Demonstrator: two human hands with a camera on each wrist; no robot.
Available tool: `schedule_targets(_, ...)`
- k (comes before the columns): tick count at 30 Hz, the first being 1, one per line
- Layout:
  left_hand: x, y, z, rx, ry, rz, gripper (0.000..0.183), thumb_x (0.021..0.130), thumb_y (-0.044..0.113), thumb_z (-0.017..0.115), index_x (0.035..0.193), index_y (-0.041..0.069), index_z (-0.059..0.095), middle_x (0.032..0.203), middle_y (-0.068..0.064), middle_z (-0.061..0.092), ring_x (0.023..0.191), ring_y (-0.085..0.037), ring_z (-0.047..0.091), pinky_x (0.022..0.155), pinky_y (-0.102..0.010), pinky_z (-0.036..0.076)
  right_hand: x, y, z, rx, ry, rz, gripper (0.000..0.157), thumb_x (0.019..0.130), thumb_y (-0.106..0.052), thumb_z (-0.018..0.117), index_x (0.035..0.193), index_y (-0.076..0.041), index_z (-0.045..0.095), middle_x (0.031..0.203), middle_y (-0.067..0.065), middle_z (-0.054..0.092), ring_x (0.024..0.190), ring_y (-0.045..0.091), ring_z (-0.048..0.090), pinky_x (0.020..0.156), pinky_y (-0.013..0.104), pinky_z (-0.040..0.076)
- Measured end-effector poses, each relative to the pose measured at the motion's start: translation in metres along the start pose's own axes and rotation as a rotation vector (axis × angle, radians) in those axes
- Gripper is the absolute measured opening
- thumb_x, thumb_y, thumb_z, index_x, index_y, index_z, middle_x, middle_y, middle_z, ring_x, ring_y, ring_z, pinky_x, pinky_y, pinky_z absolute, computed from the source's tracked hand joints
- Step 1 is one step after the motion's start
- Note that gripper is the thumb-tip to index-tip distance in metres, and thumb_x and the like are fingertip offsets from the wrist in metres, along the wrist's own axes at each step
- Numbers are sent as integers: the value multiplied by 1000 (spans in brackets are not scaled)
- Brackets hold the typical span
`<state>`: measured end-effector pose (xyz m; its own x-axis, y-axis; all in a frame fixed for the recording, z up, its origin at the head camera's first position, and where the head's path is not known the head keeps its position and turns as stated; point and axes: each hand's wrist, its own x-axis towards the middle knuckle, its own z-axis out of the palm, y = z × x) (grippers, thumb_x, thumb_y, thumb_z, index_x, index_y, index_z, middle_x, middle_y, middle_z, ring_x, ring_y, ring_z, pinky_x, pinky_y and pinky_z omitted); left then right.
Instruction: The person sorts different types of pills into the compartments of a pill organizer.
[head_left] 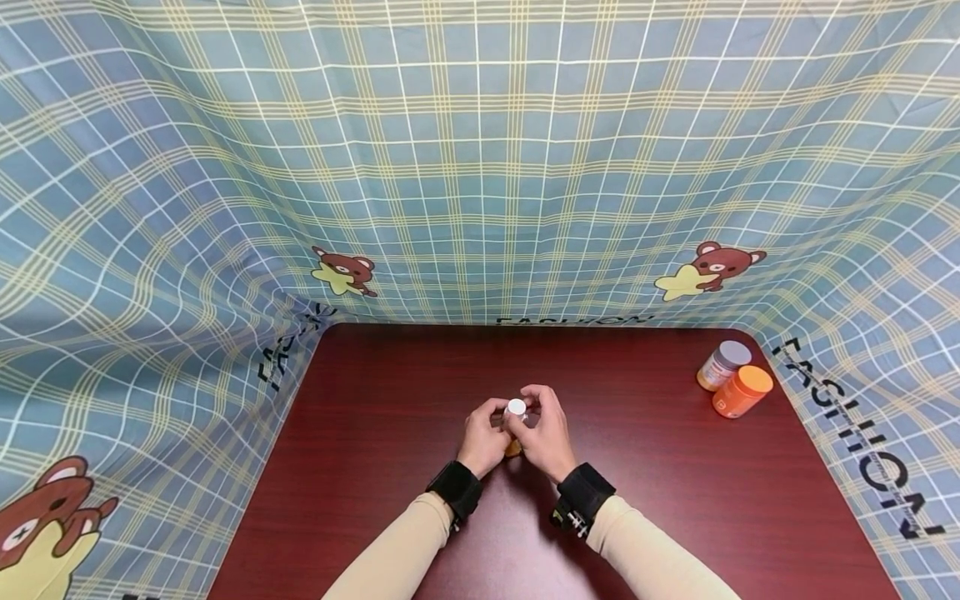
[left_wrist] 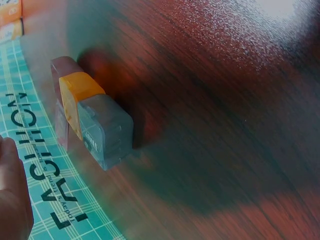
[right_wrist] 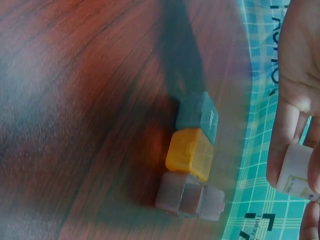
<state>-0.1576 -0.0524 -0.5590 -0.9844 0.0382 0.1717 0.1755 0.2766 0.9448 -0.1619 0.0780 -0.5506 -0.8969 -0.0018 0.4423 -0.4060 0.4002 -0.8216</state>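
Observation:
Both hands meet over the table, around a small white bottle (head_left: 516,407). My right hand (head_left: 546,435) pinches this bottle, and its printed label shows in the right wrist view. Curled fingers of my left hand (head_left: 483,440) hold it from the other side; only part of that hand enters the left wrist view. Beneath the hands lies a pill box (left_wrist: 85,92) with teal, orange and pinkish compartments. In the right wrist view, the pinkish compartment (right_wrist: 170,192) has its lid (right_wrist: 212,202) swung outward. The hands hide most of the box in the head view.
Two jars stand at the table's far right: one with a grey lid (head_left: 732,353) and an orange one (head_left: 738,396). Checked cloth (head_left: 480,167) hangs around the dark red table (head_left: 390,375) at the back and sides.

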Motion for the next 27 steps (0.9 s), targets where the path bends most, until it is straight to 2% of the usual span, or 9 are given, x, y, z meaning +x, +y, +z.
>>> schedule_targets(6,-1,-1,-1,2,-3,-21,31,76,-7,70,105,2,66,99,-12,69,92,-24,67,75,-28,55,-1,0,-2,-8,-44,-37,43,73,-3,71,112,-9,56,100,3,62,87,17,60,77,35,51)
schedule_targets(12,-3,-3,-4,-9,4,-30,32,76,-7,71,106,0,65,101,-13,68,93,-25,66,73,-27,55,1,-2,-6,21,-132,-53,43,75,-3,74,115,-9,57,108,4,61,94,17,61,81,35,50)
schedule_targets(15,-2,-3,-4,-22,4,-10,30,76,-6,71,105,1,65,100,-12,68,92,-23,67,73,-26,55,1,-2,-5,5,-108,-24,50,74,-13,80,117,-7,55,106,5,56,93,16,58,80,32,49)
schedule_targets(19,-3,-3,-2,2,1,-1,27,77,-4,72,102,5,66,99,-9,69,90,-17,67,71,-23,54,1,-2,-2,-42,-31,2,56,70,-21,85,113,-6,53,94,2,52,84,14,54,72,27,47)
schedule_targets(22,-3,-2,-1,4,4,0,25,78,-4,71,102,6,66,99,-9,69,89,-17,67,70,-23,54,1,-2,-1,-37,-8,-5,49,71,-15,82,110,-5,53,89,1,55,80,15,56,69,28,46)
schedule_targets(27,-3,-2,-1,4,9,-11,28,77,-2,73,104,5,67,99,-10,69,90,-20,67,72,-25,55,0,1,0,48,-42,-16,45,74,0,75,114,-6,53,98,4,64,87,17,64,76,36,52)
